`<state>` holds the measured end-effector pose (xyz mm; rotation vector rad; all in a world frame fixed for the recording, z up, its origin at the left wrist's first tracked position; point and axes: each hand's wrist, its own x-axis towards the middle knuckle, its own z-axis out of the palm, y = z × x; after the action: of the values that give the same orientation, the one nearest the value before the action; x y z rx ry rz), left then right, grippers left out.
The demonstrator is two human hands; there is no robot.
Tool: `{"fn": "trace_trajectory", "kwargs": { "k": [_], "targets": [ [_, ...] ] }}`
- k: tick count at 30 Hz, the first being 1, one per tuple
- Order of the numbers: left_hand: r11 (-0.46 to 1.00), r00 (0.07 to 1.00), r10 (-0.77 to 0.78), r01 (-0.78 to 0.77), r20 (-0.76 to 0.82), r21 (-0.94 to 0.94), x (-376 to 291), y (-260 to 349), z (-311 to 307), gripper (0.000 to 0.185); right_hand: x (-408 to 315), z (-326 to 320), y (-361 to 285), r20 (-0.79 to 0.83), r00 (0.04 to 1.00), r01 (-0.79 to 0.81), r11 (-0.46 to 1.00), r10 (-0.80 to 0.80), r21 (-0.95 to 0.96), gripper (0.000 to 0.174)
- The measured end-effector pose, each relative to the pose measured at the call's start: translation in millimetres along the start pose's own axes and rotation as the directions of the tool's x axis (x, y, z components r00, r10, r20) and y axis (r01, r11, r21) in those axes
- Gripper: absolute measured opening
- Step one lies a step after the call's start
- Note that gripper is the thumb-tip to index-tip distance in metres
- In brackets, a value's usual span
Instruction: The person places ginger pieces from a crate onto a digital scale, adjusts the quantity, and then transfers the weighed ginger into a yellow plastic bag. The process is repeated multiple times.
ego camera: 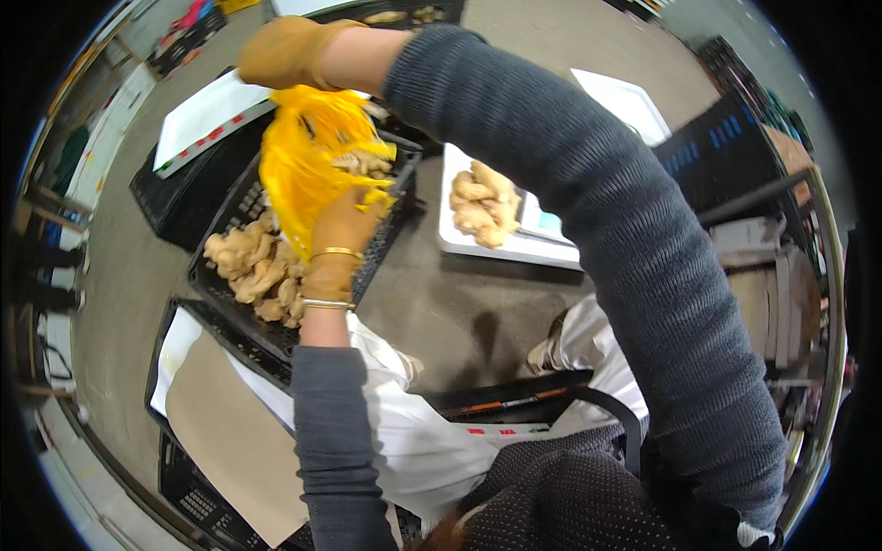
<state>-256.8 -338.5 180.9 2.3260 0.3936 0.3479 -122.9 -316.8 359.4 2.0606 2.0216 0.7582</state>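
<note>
Above a black plastic crate [393, 206] hangs a yellow plastic bag [296, 165], with brownish pieces, perhaps ginger, showing at its right side. My left hand [344, 220], in a tan glove with bracelets at the wrist, grips the bag's lower part. At the bag's top is my right hand [286, 55], also gloved; its fingers are hidden from view. Pale ginger roots [255, 265] lie in the crate's near end. More ginger [484, 204] rests on a white tray [510, 257] at the centre right, beside a partly covered device, likely a scale [544, 219].
A white foam lid [207, 131] lies on a black crate at the left. Brown cardboard [227, 427] covers another white-lined crate at the lower left. A white foam tray [620, 103] and a black box [716, 151] stand at the upper right, near a metal rail [830, 289].
</note>
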Motion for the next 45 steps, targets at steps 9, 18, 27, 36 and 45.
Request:
{"fn": "trace_trajectory", "kwargs": {
  "k": [9, 18, 27, 36, 45],
  "targets": [
    [-0.217, 0.899, -0.406, 0.081, 0.165, -0.973, 30.3, 14.1, -22.8, 0.050, -73.8, 22.8, -52.5, -0.087, 0.932, -0.299, 0.880, 0.353, 0.370, 0.012],
    [-0.314, 0.709, -0.658, 0.048, 0.254, -0.948, 29.5, -109.4, 7.0, 0.046, -144.1, 38.7, -124.8, 0.021, 0.810, -0.491, 0.659, 0.586, 0.570, 0.012],
    [-0.392, 0.695, -0.618, 0.133, 0.368, -0.910, 73.3, -88.5, 26.4, 0.042, -311.2, -94.8, -117.7, 0.253, 0.757, -0.605, 0.502, 0.602, 0.618, 0.015],
    [0.362, 0.777, -0.577, 0.520, 0.252, -0.774, 60.3, -4.8, 23.9, 0.048, -424.8, -100.7, -162.2, 0.296, 0.408, -0.823, 0.207, 0.864, 0.529, 0.019],
    [0.885, 0.644, -0.050, 0.382, 0.763, -0.265, -89.8, 201.9, 79.4, 0.042, -411.3, -77.4, -160.1, 0.297, 0.360, -0.776, 0.107, 0.885, 0.622, 0.020]
  ]
}}
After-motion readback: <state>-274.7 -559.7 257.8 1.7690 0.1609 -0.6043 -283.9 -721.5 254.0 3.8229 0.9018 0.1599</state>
